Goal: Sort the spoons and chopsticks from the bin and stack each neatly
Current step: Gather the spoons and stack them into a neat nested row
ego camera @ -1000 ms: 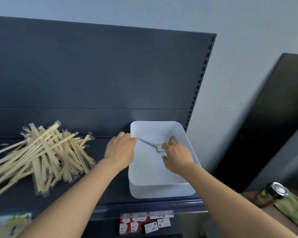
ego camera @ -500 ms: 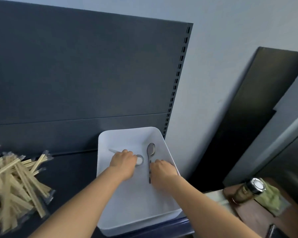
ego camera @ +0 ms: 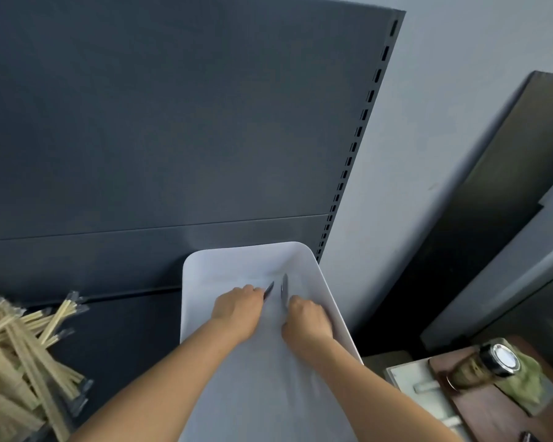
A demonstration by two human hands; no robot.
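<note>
A white rectangular bin (ego camera: 205, 266) stands on the dark shelf, and both my hands are inside it. My left hand (ego camera: 237, 309) grips a metal spoon (ego camera: 268, 290) whose bowl pokes out past the fingers. My right hand (ego camera: 305, 320) grips a second metal spoon (ego camera: 284, 287), bowl pointing away from me. The two spoons lie close together, nearly parallel. A loose pile of wrapped wooden chopsticks (ego camera: 23, 355) lies on the shelf at the left.
The dark shelf back panel (ego camera: 173, 122) rises right behind the bin, with a slotted upright (ego camera: 351, 154) at its right edge. At lower right, a jar with a metal lid (ego camera: 482, 368) and a green cloth (ego camera: 530, 384) sit on a wooden surface.
My left hand has closed round the spoon it was reaching over and turned it to point away. Both spoons now sit side by side. The view has shifted down and closer to the bin.
</note>
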